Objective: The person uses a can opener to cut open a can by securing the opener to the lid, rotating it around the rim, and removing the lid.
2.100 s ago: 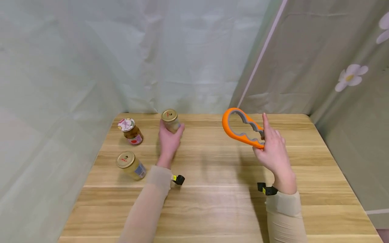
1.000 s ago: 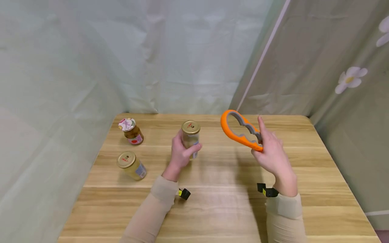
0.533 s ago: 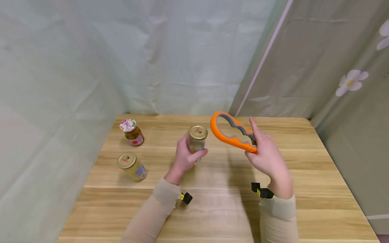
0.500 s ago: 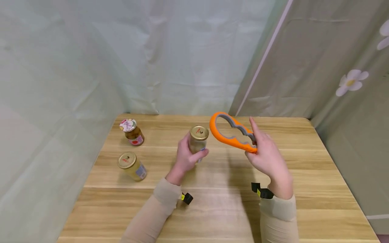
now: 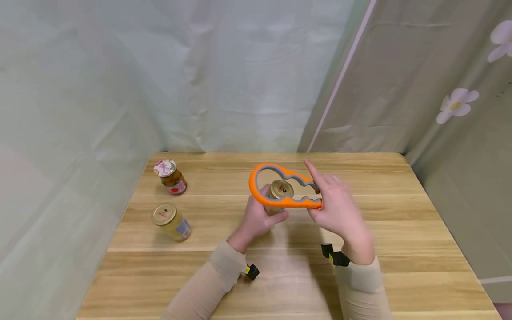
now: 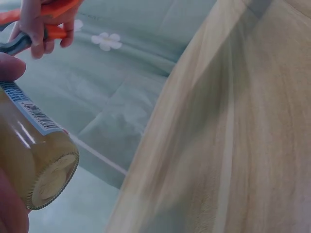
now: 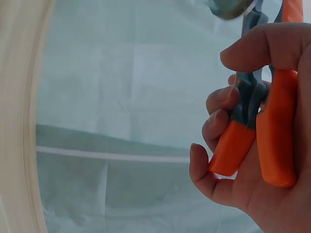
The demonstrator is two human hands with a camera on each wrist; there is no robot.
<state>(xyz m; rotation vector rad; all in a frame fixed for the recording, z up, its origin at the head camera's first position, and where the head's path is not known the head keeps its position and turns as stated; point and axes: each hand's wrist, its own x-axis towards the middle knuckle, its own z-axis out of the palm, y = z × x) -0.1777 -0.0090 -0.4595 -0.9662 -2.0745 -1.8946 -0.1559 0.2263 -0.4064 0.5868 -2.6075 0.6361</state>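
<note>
In the head view my left hand (image 5: pixel 258 218) holds a gold-lidded glass jar (image 5: pixel 281 189) above the middle of the table. Pale contents, a barcode label and the ridged base of that jar (image 6: pixel 39 155) show in the left wrist view. My right hand (image 5: pixel 338 206) grips the handles of an orange jar opener (image 5: pixel 292 203) with a grey toothed inner edge; its index finger points forward. From above, the opener's loop frames the jar lid, but whether it touches the lid I cannot tell. Curled fingers wrap the opener's handles (image 7: pixel 277 136) in the right wrist view.
At the table's left side stand a second gold-lidded jar (image 5: pixel 172 222) and, behind it, a smaller jar (image 5: pixel 171 177) with a patterned lid and brown contents. A pale curtain (image 5: pixel 240 80) hangs beyond the wooden table's (image 5: pixel 400 240) back edge.
My left hand has carried the jar rightward and nearer from the back of the table. The right hand has brought the jar opener leftward until its loop overlaps the jar lid.
</note>
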